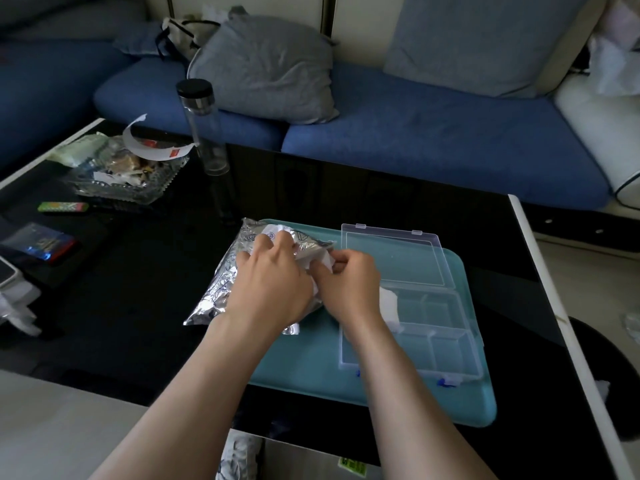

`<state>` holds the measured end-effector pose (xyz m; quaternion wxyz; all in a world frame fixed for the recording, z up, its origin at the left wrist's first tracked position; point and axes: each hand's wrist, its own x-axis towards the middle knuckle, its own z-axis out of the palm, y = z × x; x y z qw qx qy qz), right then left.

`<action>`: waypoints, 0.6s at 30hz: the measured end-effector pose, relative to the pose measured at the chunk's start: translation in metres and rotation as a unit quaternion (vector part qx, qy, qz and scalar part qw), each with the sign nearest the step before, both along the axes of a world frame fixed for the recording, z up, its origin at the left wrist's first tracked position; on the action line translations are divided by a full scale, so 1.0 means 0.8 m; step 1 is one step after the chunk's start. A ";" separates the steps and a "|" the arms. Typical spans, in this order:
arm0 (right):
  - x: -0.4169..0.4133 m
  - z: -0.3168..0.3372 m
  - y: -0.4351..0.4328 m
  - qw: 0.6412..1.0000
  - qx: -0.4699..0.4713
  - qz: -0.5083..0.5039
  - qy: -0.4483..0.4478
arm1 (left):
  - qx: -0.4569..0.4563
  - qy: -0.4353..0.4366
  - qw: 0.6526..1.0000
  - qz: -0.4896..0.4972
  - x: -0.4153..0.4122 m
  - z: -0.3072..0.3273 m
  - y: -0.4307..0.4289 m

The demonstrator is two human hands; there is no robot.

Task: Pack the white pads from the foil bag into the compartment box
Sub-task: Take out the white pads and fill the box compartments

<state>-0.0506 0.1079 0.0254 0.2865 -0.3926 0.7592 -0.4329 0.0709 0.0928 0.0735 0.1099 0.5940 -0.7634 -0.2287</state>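
Left hand (pixel 273 275) grips the foil bag (pixel 214 292) steady; right hand (pixel 348 282) fingers (pixel 343 260) pinch a white pad (pixel 327 262) free.

Blue sofa (pixel 433 140) behind blk table (pixel 138 289)

Gripping the foil bag (pixel 214 292) at its mouth with the left hand (pixel 273 282), pinching a white pad (pixel 326 261) there with the right hand (pixel 349 285). Bag half on the teal tray (pixel 381 396), half on the dark surface (pixel 138 306). Just right of the hands, on that tray: clear compartment box (pixel 446 344), lid (pixel 391 261) lying open, second pad (pixel 389 303) in a left-hand compartment.
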 end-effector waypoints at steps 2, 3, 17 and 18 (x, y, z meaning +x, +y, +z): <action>0.004 -0.001 -0.002 1.000 -0.010 -0.005 -0.001 | 0.001 0.000 1.000 0.002 0.001 -0.001 -0.001; 0.006 -0.001 -0.003 1.000 -0.020 -0.003 0.001 | -0.001 -0.005 1.000 0.003 0.002 -0.003 -0.003; 0.003 0.005 -0.013 0.992 0.025 0.000 -0.125 | -0.010 -0.101 0.995 0.018 0.004 -0.018 -0.006; 0.002 0.005 -0.013 0.990 0.024 -0.003 -0.139 | -0.008 -0.105 0.994 0.019 0.003 -0.019 -0.007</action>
